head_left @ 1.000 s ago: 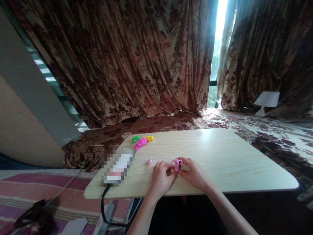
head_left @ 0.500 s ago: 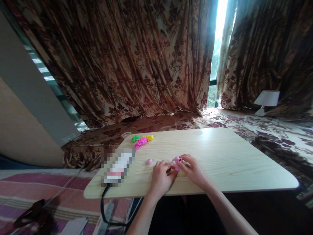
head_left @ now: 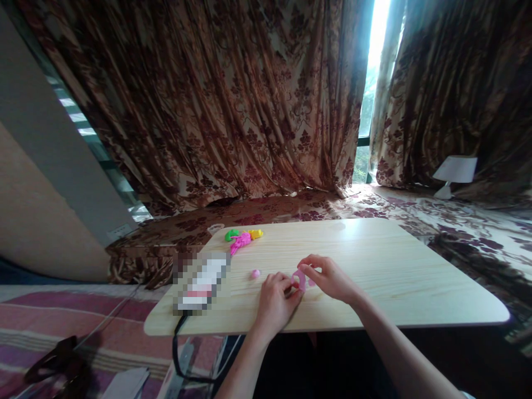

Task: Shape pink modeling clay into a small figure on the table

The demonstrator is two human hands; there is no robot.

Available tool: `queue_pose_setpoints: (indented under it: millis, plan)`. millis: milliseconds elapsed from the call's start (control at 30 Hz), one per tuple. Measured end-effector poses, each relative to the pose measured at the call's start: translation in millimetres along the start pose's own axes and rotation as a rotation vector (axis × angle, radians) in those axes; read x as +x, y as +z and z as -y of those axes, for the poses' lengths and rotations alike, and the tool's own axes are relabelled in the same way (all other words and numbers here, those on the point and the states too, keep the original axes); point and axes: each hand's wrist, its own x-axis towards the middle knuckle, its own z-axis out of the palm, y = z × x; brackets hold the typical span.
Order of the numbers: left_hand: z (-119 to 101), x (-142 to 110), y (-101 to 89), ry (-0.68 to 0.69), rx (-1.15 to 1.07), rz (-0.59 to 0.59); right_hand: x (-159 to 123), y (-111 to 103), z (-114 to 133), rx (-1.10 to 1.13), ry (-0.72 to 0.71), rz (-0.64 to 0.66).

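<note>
Low over the near part of the table, a light-pink curved piece (head_left: 301, 281), shaped like an open ring, stands between my two hands. My left hand (head_left: 276, 302) is closed, with thumb and fingers pinching its left lower side. From the right, my right hand (head_left: 332, 280) reaches over with thumb and forefinger closed at its top edge. A smaller pink bit (head_left: 311, 282) shows just below the right fingers; whether it joins the curved piece I cannot tell. Left of my left hand lies a small pink ball (head_left: 255, 274).
On the pale wooden table (head_left: 374, 266), a bright pink toy (head_left: 240, 242), a green piece (head_left: 231, 235) and a yellow piece (head_left: 256, 234) lie at the far left. A blurred-out flat object (head_left: 203, 282) with a black cable sits at the left edge. A white lamp (head_left: 455, 169) stands beyond.
My right hand has shifted from the side of the pink piece to its top, with the wrist slightly raised. The ring opening now shows more. My left hand stays nearly in place.
</note>
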Motion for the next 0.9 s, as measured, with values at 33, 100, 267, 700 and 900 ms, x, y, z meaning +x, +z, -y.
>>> queue_pose_setpoints:
  millis: [33,100,267,700,900]
  plan:
    - [-0.3,0.2,-0.3,0.001,0.0,0.0,0.9,-0.5,-0.4,0.013,0.014,0.016]
    - [-1.3,0.7,-1.1,0.002,-0.001,-0.001,1.1,-1.5,-1.6,0.04,0.037,0.032]
    - [-3.7,1.0,-2.7,-0.003,-0.008,-0.003,-13.3,0.9,-8.8,0.091,0.078,-0.032]
    - [-5.6,-0.2,-2.8,-0.02,-0.075,-0.026,-30.5,18.9,-22.2,-0.05,0.039,-0.068]
    - [-13.4,-0.2,-16.5,-0.018,-0.156,-0.107,-30.5,18.6,-23.0,-0.113,0.027,-0.064]
